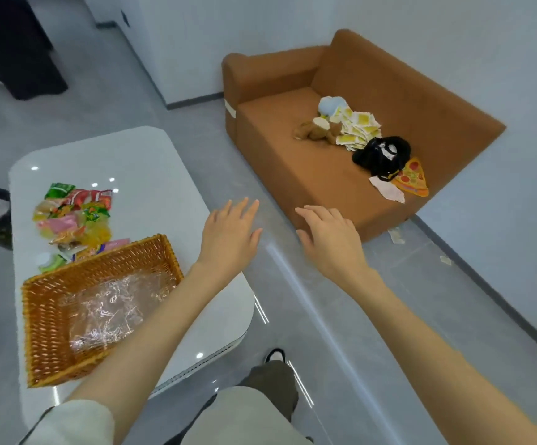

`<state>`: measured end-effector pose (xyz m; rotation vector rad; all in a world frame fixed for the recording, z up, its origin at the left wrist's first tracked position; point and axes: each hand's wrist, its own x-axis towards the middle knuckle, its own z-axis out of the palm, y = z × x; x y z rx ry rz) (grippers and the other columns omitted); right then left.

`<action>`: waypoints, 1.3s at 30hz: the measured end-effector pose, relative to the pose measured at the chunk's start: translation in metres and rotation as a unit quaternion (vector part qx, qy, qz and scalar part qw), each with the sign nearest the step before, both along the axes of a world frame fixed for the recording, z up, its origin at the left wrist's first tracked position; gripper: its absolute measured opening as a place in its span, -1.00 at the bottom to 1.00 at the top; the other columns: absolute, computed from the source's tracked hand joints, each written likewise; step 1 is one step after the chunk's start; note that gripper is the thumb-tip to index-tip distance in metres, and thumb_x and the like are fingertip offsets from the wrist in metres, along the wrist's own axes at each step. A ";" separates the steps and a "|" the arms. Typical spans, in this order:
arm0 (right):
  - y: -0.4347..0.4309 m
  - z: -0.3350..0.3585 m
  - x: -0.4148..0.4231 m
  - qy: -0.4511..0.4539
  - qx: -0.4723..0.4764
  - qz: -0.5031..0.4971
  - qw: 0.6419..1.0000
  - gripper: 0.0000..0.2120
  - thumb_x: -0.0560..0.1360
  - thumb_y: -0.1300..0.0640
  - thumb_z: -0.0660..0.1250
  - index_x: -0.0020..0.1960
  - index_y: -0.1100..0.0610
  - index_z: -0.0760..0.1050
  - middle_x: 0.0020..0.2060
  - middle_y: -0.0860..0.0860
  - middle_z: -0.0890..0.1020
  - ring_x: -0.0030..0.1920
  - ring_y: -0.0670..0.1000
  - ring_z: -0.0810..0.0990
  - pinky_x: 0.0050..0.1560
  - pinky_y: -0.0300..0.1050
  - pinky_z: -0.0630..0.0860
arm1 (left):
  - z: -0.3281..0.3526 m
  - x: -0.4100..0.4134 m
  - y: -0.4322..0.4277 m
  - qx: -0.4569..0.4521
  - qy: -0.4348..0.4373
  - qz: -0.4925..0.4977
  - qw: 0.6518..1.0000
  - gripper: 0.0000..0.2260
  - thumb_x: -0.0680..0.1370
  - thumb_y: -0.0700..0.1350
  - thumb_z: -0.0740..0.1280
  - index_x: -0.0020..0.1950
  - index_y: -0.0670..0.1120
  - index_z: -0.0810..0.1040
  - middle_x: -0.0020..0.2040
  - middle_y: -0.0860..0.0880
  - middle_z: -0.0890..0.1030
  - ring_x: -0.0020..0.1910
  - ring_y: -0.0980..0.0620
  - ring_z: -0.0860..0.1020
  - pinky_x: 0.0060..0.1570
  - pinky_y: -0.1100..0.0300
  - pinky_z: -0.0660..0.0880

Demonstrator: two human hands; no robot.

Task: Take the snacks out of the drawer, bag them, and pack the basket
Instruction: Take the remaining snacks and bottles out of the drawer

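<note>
Two empty hands held out, palms down, beside the table.
Left hand point(228, 239) and right hand point(331, 244) have straight, spread fingers and hold nothing; the left is over the rounded edge of the glossy white table point(138, 162), the right over the grey floor. A rectangular orange wicker basket point(45, 332) on the table contains crinkled clear plastic bags point(109, 309). Just beyond it lie the snacks point(74, 216), a heap of shiny coloured packets. A brown fabric sofa point(292, 162) stands farther off.

A brown sofa point(341, 175) holds a pizza-slice toy point(413, 178).
</note>
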<state>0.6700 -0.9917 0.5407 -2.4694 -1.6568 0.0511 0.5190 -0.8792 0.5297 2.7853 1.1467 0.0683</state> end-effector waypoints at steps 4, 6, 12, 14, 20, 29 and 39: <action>0.067 -0.014 0.049 -0.005 -0.009 0.075 0.997 -0.60 0.59 0.08 0.19 0.42 0.07 0.36 0.37 -0.03 0.43 0.27 0.10 0.41 0.14 0.01 0.36 | -0.019 0.039 0.048 -0.008 -0.001 0.069 0.998 -0.50 0.66 0.08 0.07 0.57 -0.02 0.07 0.56 -0.03 0.15 0.52 -0.09 0.15 0.44 0.03 0.13; 0.108 -0.023 0.075 -0.009 -0.023 0.107 0.994 -0.59 0.60 0.07 0.16 0.44 0.06 0.33 0.39 -0.03 0.40 0.29 0.09 0.40 0.17 0.00 0.35 | -0.027 0.060 0.079 -0.012 0.001 0.098 0.995 -0.50 0.66 0.08 0.07 0.58 -0.02 0.07 0.56 -0.03 0.14 0.52 -0.08 0.14 0.45 0.01 0.14; 0.238 -0.027 0.136 -0.020 -0.068 0.214 0.974 -0.59 0.61 0.05 0.14 0.46 0.04 0.29 0.41 -0.04 0.37 0.32 0.08 0.37 0.19 -0.01 0.34 | -0.035 0.105 0.178 -0.041 -0.011 0.207 0.977 -0.50 0.66 0.08 0.07 0.58 -0.02 0.08 0.56 -0.05 0.15 0.53 -0.10 0.14 0.45 0.00 0.12; 0.280 -0.025 0.149 -0.011 -0.066 0.249 0.966 -0.60 0.62 0.06 0.14 0.45 0.06 0.31 0.41 -0.03 0.38 0.32 0.09 0.37 0.19 0.00 0.34 | -0.036 0.113 0.204 -0.054 -0.014 0.244 0.968 -0.50 0.66 0.07 0.08 0.57 -0.02 0.08 0.56 -0.05 0.15 0.53 -0.11 0.14 0.45 -0.01 0.12; 0.392 -0.038 0.154 0.023 -0.082 0.358 0.930 -0.60 0.62 0.06 0.14 0.45 0.05 0.30 0.40 -0.04 0.39 0.34 0.08 0.36 0.26 -0.01 0.32 | -0.047 0.115 0.266 -0.072 -0.012 0.369 0.926 -0.50 0.66 0.08 0.07 0.57 0.00 0.07 0.56 -0.04 0.16 0.52 -0.09 0.14 0.45 0.00 0.14; 0.551 -0.100 0.128 0.007 -0.147 0.581 0.800 -0.59 0.64 0.06 0.12 0.48 0.04 0.27 0.44 -0.03 0.35 0.40 0.07 0.31 0.31 -0.02 0.30 | -0.088 0.127 0.338 -0.102 -0.013 0.569 0.816 -0.50 0.65 0.07 0.10 0.57 0.00 0.10 0.55 -0.04 0.20 0.51 -0.08 0.18 0.45 0.00 0.18; 0.650 -0.106 0.089 -0.035 -0.163 0.747 0.643 -0.61 0.63 0.06 0.12 0.46 0.04 0.31 0.41 -0.03 0.40 0.35 0.07 0.36 0.23 -0.01 0.36 | -0.096 0.167 0.372 -0.125 -0.043 0.768 0.626 -0.51 0.65 0.04 0.12 0.56 -0.01 0.12 0.53 -0.04 0.24 0.49 -0.09 0.21 0.42 0.01 0.21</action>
